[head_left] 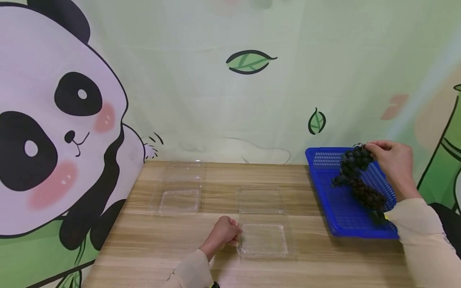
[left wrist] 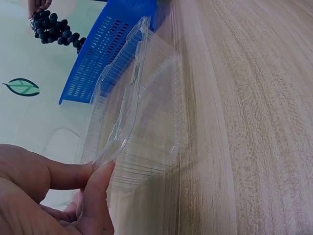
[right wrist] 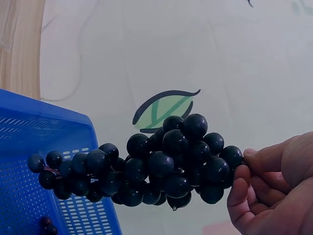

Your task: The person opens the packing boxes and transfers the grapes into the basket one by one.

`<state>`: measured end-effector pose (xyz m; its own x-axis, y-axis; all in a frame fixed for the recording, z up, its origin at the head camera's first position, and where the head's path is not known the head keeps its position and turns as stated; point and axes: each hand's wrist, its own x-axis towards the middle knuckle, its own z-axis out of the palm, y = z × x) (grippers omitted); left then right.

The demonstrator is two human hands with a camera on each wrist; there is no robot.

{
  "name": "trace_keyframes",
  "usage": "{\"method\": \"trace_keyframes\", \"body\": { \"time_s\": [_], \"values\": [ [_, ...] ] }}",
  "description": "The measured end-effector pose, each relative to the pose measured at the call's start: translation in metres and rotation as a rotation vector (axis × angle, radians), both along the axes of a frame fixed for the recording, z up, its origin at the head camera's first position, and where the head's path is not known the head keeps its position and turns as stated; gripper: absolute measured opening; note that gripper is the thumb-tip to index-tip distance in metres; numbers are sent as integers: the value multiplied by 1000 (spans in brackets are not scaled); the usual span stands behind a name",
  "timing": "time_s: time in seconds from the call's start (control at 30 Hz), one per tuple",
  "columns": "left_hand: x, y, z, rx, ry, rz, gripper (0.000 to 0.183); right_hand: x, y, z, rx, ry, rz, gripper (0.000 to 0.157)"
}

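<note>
My right hand (head_left: 395,162) pinches the top of a bunch of dark grapes (right wrist: 166,166), which hangs over a blue plastic basket (head_left: 333,222). Below it in the basket lies more fruit, a reddish-brown bunch of grapes (head_left: 369,196). With thumb and fingers my left hand (head_left: 224,232) pinches the rim of a clear plastic container (head_left: 264,240) at its left side. That container stands on the table with its lid (head_left: 260,200) folded back, and no fruit shows inside. In the left wrist view the thumb and forefinger (left wrist: 100,183) grip its edge.
A second clear plastic container (head_left: 180,200) lies with its lid back at the far left of the wooden table (head_left: 306,264). Behind the table hangs a green cloth backdrop (head_left: 201,100) with a printed panda and leaves.
</note>
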<state>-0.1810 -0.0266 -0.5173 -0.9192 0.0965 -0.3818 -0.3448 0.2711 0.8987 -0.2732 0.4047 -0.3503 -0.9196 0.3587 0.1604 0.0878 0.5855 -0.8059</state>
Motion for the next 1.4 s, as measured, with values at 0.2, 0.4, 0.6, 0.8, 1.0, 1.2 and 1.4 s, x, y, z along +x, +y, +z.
{"method": "trace_keyframes", "body": {
  "time_s": [0.2,0.4,0.6,0.8,1.0,1.2,1.4],
  "values": [
    [0,-1,1,-1,-4,-1,24,-15,-4,-4,-71,-12,7,48],
    [-2,0,-1,14,-3,4,22,-30,-5,-8,-116,-6,8,44],
    [-1,0,-2,13,1,6,22,-46,-5,-15,-162,0,10,42],
    [-1,0,0,7,-2,9,20,-59,-7,-21,-179,-15,5,42],
    [0,1,0,5,5,13,19,-67,-8,-30,-192,-26,0,40],
    [0,2,-1,8,7,14,19,-77,-5,-40,-197,-41,-20,36],
    [0,1,0,8,13,19,20,-83,-3,-52,-239,-56,-18,35]
  ]
}}
